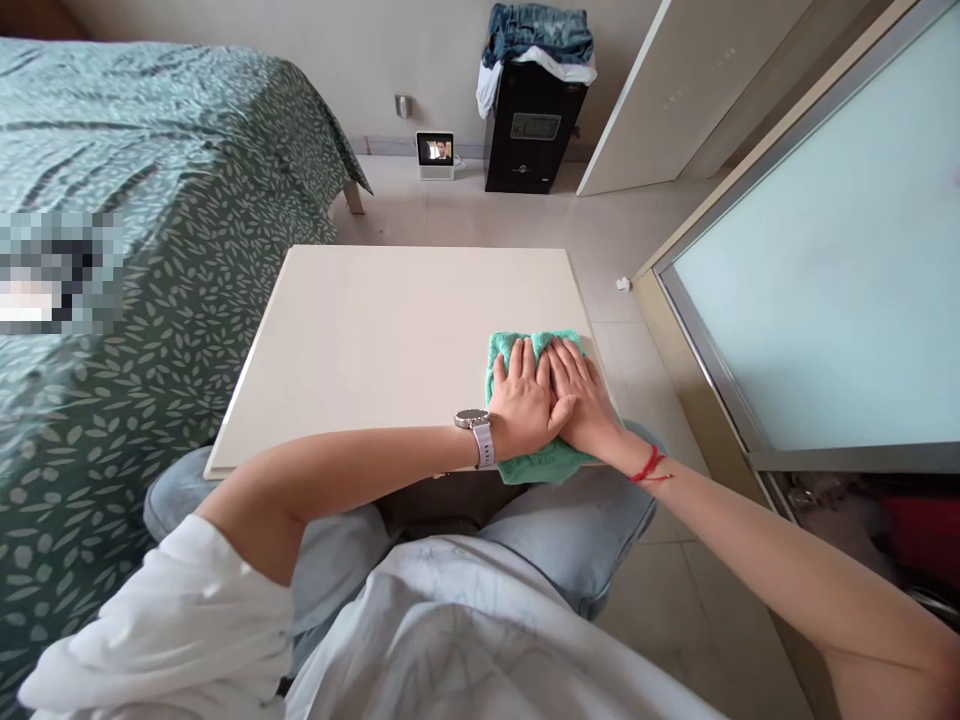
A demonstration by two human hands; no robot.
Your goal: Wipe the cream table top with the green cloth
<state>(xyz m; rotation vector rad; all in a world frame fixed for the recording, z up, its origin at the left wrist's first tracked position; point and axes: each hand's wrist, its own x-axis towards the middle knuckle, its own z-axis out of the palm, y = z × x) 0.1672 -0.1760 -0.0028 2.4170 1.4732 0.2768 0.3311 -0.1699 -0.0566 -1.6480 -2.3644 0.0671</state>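
Observation:
A green cloth (534,468) lies spread at the right end of a pale table (405,330), its near edge hanging a little over the table's front. My left hand (525,400) rests flat on the cloth with the fingers stretched out, a watch on its wrist. Beside it, my right hand (581,395) also presses flat on the cloth, fingers extended, and a red string circles that wrist. The left thumb overlaps the back of the right hand. Both palms are hidden from above.
At left stands a bed (225,200) with a green leaf-patterned cover. A small screen device (436,155) and a black cabinet (525,135) topped with folded jeans (536,32) are by the wall. A frosted glass panel (832,250) stands on the right.

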